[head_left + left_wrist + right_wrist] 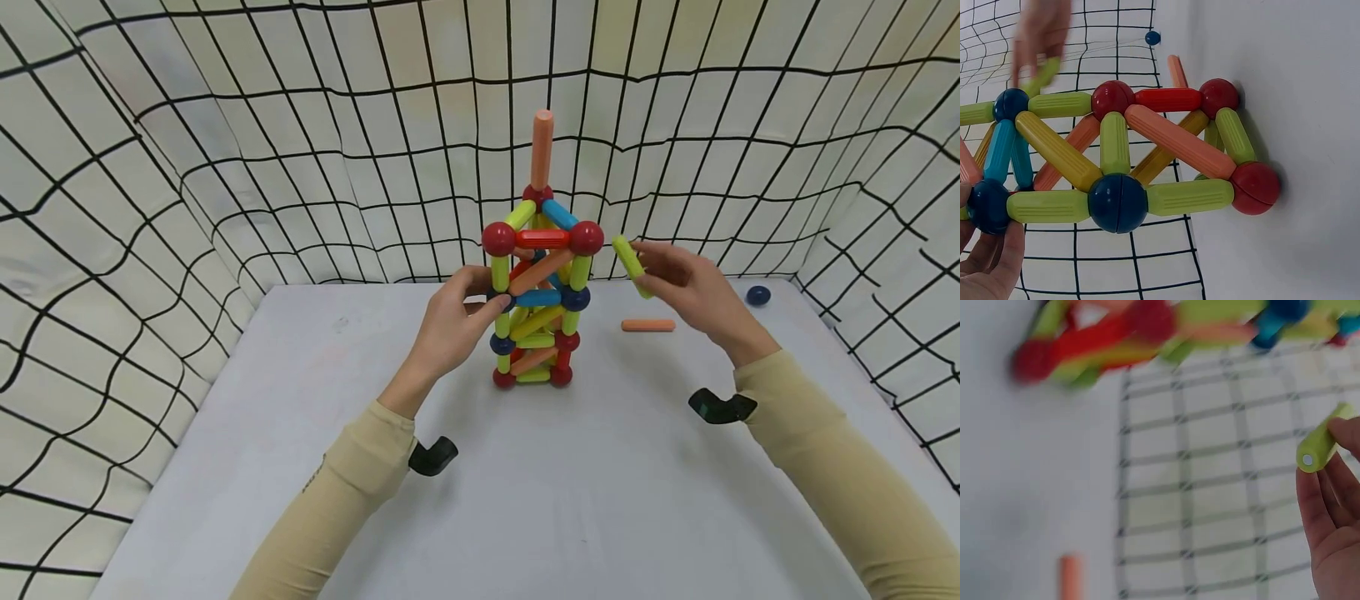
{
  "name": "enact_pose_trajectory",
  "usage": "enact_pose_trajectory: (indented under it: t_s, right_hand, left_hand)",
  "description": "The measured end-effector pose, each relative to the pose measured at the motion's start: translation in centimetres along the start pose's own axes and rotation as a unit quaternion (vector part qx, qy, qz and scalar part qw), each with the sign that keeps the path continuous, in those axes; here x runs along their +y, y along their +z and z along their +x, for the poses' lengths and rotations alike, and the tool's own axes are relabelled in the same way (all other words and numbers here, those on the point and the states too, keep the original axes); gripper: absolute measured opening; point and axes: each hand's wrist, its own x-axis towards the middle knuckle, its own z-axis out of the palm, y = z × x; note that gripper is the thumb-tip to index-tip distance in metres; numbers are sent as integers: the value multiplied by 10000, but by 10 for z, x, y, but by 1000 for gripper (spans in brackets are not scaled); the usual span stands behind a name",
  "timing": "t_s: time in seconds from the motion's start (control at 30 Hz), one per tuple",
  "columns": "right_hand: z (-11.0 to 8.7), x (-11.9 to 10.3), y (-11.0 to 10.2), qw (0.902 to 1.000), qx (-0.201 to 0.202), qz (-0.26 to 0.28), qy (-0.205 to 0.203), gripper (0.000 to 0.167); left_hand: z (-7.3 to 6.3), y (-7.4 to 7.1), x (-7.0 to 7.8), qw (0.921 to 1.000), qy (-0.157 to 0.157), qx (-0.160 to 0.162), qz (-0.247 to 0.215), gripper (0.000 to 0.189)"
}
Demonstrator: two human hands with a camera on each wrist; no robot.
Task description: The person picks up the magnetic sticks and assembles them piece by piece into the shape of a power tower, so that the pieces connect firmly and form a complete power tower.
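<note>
A tall tower (538, 297) of magnetic sticks and balls stands upright on the white table, in lime green, blue, red, yellow and orange. An orange stick (542, 150) points straight up from its top red ball. My left hand (448, 323) grips a dark blue ball (988, 206) on the tower's left side, about mid-height. To the right of the tower, my right hand (693, 287) pinches a lime green magnetic stick (1319, 447) between thumb and fingers, clear of the table. The stick's near end shows a round silver spot in the right wrist view.
An orange stick (648, 326) lies on the table (570, 492) right of the tower. Farther right, near the back edge, sits a dark blue ball (758, 295). White walls with a black grid (360, 167) enclose the table at the back and sides.
</note>
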Motion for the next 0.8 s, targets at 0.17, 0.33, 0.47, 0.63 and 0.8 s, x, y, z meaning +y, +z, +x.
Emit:
enact_pose_trajectory:
  t_s: [0.17, 0.33, 0.47, 0.63, 0.8]
  right_hand:
    - [5, -67, -10, 9912, 682, 912, -676, 51]
    - [12, -108, -10, 9807, 780, 1324, -1206, 50]
    - [18, -122, -7, 9781, 709, 1438, -1325, 50]
    - [25, -127, -3, 9812, 558, 1378, -1228, 50]
    - [29, -127, -1, 9857, 438, 1193, -1111, 50]
  left_hand:
    - [0, 0, 0, 10000, 15, -12, -4, 37]
    - [0, -1, 3, 10000, -8, -28, -1, 38]
    - [0, -2, 3, 10000, -37, -49, 2, 38]
    - [0, -2, 2, 10000, -29, -61, -24, 37]
    - [0, -1, 1, 10000, -23, -68, -46, 37]
